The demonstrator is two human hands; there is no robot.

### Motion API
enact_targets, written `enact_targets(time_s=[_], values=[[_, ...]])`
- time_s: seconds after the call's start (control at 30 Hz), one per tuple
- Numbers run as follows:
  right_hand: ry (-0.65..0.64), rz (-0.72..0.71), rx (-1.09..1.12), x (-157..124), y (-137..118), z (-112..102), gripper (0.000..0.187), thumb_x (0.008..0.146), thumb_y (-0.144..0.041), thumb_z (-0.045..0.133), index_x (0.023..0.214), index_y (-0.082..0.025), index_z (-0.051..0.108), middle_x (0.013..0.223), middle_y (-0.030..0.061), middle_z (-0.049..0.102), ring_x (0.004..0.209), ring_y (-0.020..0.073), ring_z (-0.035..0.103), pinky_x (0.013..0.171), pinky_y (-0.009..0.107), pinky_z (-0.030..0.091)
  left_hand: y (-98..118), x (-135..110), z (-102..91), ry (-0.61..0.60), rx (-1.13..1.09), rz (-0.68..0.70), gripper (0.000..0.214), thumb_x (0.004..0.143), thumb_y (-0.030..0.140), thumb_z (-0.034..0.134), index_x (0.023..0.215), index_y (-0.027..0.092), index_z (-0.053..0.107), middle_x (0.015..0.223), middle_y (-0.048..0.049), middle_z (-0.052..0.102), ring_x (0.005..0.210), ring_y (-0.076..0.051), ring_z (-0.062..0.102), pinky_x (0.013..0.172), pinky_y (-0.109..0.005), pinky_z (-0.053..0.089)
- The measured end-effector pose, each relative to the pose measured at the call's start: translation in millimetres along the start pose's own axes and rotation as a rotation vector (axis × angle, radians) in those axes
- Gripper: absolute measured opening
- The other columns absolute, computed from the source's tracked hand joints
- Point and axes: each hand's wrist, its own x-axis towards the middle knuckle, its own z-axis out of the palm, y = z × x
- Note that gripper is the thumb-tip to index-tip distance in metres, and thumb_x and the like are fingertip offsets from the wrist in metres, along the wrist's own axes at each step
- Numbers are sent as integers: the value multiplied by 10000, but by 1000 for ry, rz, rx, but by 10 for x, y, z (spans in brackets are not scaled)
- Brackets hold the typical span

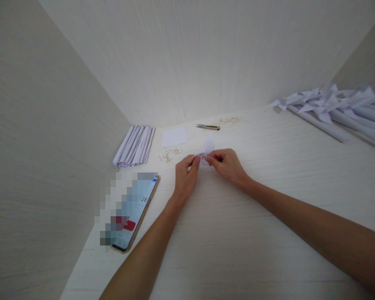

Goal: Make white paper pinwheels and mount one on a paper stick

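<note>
Between my two hands is a small white paper pinwheel, its folded blades partly covered by my fingers. My left hand pinches its left side between thumb and fingers. On the other side, my right hand is closed on the paper with thumb and forefinger near its middle. Just beyond my left hand lie several small pale sticks or pins, too small to tell exactly. A stack of square white paper lies behind them. Thread snips rest farther back.
Rolled white paper tubes lie bundled at the left wall. A phone, partly pixelated, lies left of my left forearm. Several paper pinwheels on tube sticks are piled at the right. Tiny pale bits lie beside the snips. Walls enclose the back and sides.
</note>
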Motion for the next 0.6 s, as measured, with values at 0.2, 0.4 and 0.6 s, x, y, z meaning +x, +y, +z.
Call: enact_targets(time_s=[0.2,0.4,0.6], values=[[-20,-36,33,-13,-11,-2,265,682,-256,479,439,-159,435,418,-40,378,435,73,330,455,223,258,17,-9,-2,-5,8,17,256,799,263,423,635,151,585,731,-17,615,723,-127,537,671,-231,394],[95,-97,-106,-59,-73,2,287,684,-236,504,425,-163,404,418,-40,369,428,70,311,460,237,233,48,-21,0,9,87,87,210,796,242,437,813,167,633,832,-31,643,794,-141,551,752,-259,395],[-105,51,231,26,32,16,266,695,-310,459,478,-158,478,390,-56,344,397,69,300,420,220,238,43,-25,-1,23,121,118,227,802,251,433,831,174,645,846,-36,653,802,-149,556,760,-264,397]])
